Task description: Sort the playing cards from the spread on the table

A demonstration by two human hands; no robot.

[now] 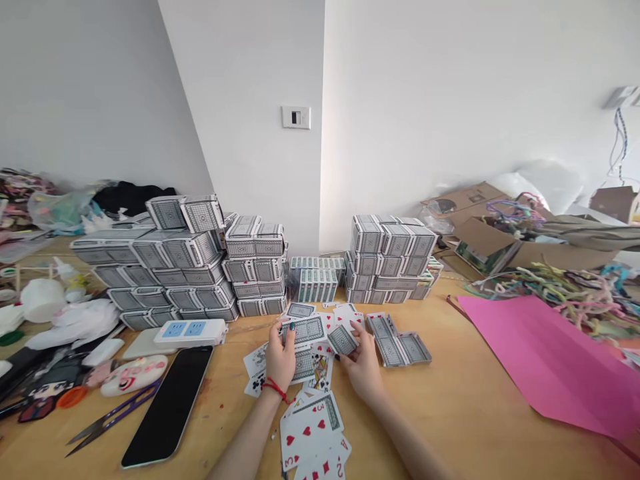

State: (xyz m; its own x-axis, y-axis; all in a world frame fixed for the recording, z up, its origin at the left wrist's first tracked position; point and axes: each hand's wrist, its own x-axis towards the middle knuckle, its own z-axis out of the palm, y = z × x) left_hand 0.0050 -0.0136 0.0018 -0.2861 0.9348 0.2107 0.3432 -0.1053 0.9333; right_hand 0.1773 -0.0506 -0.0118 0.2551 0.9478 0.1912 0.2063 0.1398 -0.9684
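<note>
My left hand (281, 355), with a red string bracelet at the wrist, is closed on a grey-backed playing card structure (309, 331), its thumb lying on top. My right hand (361, 363) pinches a smaller grey-backed playing card piece (343, 340) between thumb and fingers; whether it is folded I cannot tell. Loose playing cards lie face up and face down below both hands. Nearer me is a pile with a three of hearts (307, 437) on top. Just right of my right hand sits an L-shaped assembly of folded cards (397, 343).
Stacked blocks of folded cards stand at the back left (170, 267) and back right (390, 260), with card boxes (315, 280) between. A phone (170, 403), scissors (115, 417) and a power strip (191, 331) lie left. Pink paper (555, 363) and pipe cleaners (560, 287) lie right.
</note>
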